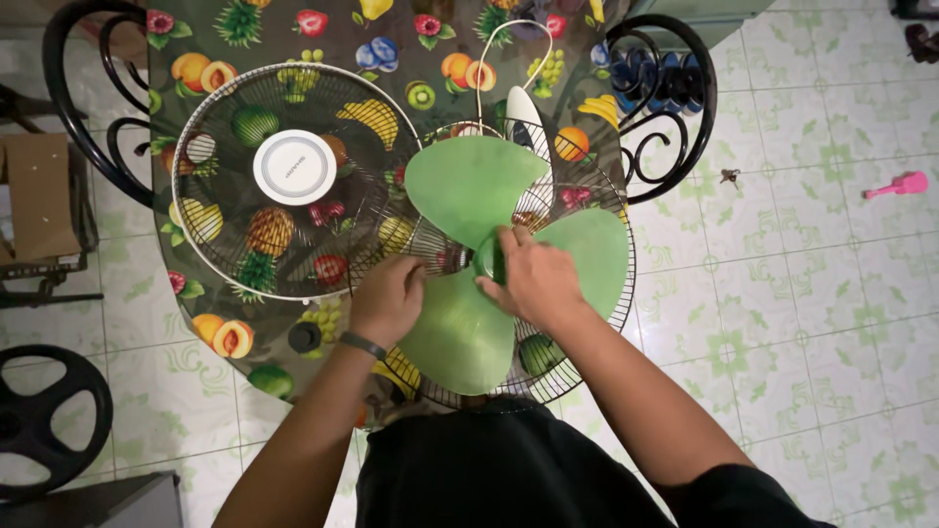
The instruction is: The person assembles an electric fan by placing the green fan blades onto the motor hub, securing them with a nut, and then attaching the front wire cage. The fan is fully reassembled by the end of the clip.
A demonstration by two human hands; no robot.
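Observation:
A green three-bladed fan blade [469, 186] lies in the rear wire grille [616, 313] of a fan on the table. My right hand [533, 279] closes over the green hub at the blade's centre. My left hand [389, 298] grips the edge of the lower left blade, beside the grille's rim. The detached front grille [220, 186] with a white round centre cap [294, 167] lies flat to the left, overlapping the rear grille's edge. The fan's white body [523, 112] pokes out behind the blades.
A round table with a fruit-print cloth [411, 44] carries everything. A small black cap [304, 336] sits near the table's front edge. Black metal chairs [675, 117] stand on both sides. A pink toy [902, 186] lies on the tiled floor at right.

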